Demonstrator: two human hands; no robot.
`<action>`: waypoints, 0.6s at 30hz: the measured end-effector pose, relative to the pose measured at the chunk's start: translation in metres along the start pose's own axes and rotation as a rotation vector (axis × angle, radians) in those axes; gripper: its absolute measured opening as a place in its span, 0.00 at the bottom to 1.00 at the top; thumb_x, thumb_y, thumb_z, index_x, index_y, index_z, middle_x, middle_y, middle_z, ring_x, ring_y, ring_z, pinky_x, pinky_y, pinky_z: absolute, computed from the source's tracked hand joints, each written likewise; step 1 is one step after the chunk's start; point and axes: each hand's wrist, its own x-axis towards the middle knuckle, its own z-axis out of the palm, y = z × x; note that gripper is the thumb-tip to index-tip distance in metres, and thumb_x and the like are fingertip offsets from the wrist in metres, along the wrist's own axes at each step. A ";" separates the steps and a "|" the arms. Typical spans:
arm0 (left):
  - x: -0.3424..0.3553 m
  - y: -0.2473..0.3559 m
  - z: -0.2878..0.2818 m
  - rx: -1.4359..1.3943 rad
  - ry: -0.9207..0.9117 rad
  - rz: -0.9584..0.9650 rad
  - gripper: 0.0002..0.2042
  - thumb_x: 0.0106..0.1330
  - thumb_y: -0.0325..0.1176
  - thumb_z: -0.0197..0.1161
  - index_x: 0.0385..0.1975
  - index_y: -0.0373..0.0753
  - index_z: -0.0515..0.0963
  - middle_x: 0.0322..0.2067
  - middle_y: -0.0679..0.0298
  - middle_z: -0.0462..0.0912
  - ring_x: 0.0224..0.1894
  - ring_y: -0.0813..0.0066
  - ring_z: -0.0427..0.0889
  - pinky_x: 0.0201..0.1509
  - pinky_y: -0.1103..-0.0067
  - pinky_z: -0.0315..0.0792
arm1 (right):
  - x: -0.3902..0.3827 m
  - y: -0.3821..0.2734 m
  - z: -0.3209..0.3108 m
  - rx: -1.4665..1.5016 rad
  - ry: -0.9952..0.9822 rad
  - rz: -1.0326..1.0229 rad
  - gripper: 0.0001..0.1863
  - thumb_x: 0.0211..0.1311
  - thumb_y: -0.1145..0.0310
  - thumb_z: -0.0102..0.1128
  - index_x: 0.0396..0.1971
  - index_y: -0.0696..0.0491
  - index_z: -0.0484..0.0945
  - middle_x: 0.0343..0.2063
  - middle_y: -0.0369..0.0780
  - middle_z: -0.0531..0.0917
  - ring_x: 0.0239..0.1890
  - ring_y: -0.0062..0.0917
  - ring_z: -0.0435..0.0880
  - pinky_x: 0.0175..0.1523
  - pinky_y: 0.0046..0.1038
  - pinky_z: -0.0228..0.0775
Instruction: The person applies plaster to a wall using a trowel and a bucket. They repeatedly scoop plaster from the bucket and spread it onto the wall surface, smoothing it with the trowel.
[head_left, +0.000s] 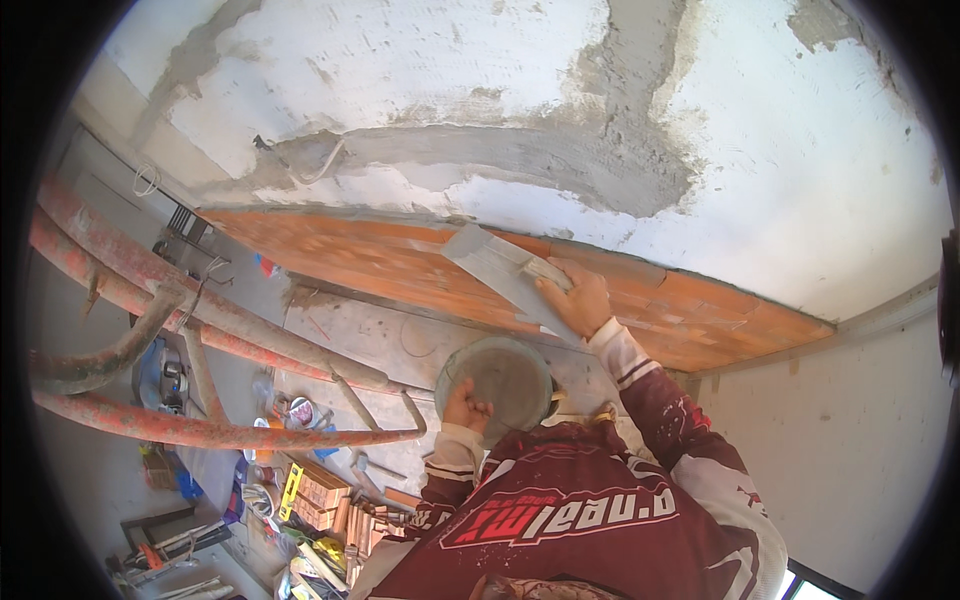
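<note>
My right hand (582,300) grips the light wooden handle of a plastering trowel (500,268). The trowel's long, flat grey blade slants up and left, in front of the strip of orange brick (380,262), its upper end close to the top edge of the brick. Lower and to the left, my left hand (466,408) has its fingers curled at the left rim of a round grey-green bucket (510,385). Grey material, looking like mortar, shows inside the bucket. Above the brick, the white wall (800,170) carries bands of rough grey mortar (560,165).
Red, paint-worn scaffold tubes (250,435) cross the left side, close to my left arm. Far below, the floor holds a yellow spirit level (291,490), stacked bricks (320,495), a hammer (378,467) and scattered tools. A loose cable (325,160) sticks out of the wall.
</note>
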 end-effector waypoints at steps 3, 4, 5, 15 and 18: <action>0.000 -0.001 -0.004 -0.014 -0.014 0.023 0.09 0.58 0.36 0.62 0.35 0.46 0.70 0.18 0.69 0.61 0.19 0.75 0.64 0.27 0.72 0.67 | 0.019 -0.002 0.019 0.055 0.012 -0.020 0.23 0.52 0.56 0.61 0.43 0.58 0.77 0.39 0.48 0.81 0.41 0.40 0.80 0.47 0.32 0.71; 0.000 -0.001 -0.005 -0.011 -0.011 0.024 0.10 0.58 0.35 0.61 0.36 0.45 0.70 0.19 0.69 0.62 0.19 0.75 0.64 0.27 0.72 0.67 | 0.024 -0.004 0.024 0.075 0.016 -0.023 0.23 0.52 0.56 0.61 0.42 0.58 0.77 0.39 0.48 0.81 0.41 0.40 0.80 0.47 0.32 0.71; 0.000 0.000 -0.006 -0.007 -0.010 0.026 0.10 0.58 0.35 0.61 0.36 0.45 0.69 0.19 0.69 0.62 0.19 0.75 0.64 0.28 0.71 0.67 | 0.029 -0.008 0.029 0.110 0.002 -0.002 0.23 0.52 0.56 0.61 0.42 0.58 0.78 0.39 0.48 0.81 0.42 0.40 0.80 0.47 0.32 0.70; -0.005 0.003 -0.011 -0.015 -0.008 -0.022 0.09 0.59 0.35 0.60 0.37 0.47 0.69 0.26 0.71 0.62 0.20 0.77 0.64 0.31 0.72 0.67 | 0.070 -0.012 0.065 0.134 -0.063 0.197 0.26 0.51 0.51 0.60 0.40 0.60 0.78 0.36 0.53 0.80 0.41 0.44 0.80 0.47 0.34 0.70; -0.009 0.003 -0.009 -0.006 -0.006 -0.016 0.09 0.60 0.35 0.60 0.37 0.47 0.69 0.27 0.71 0.62 0.20 0.77 0.64 0.31 0.72 0.67 | 0.079 -0.007 0.064 0.130 -0.081 0.236 0.27 0.51 0.51 0.59 0.39 0.62 0.78 0.34 0.54 0.81 0.38 0.43 0.81 0.44 0.34 0.71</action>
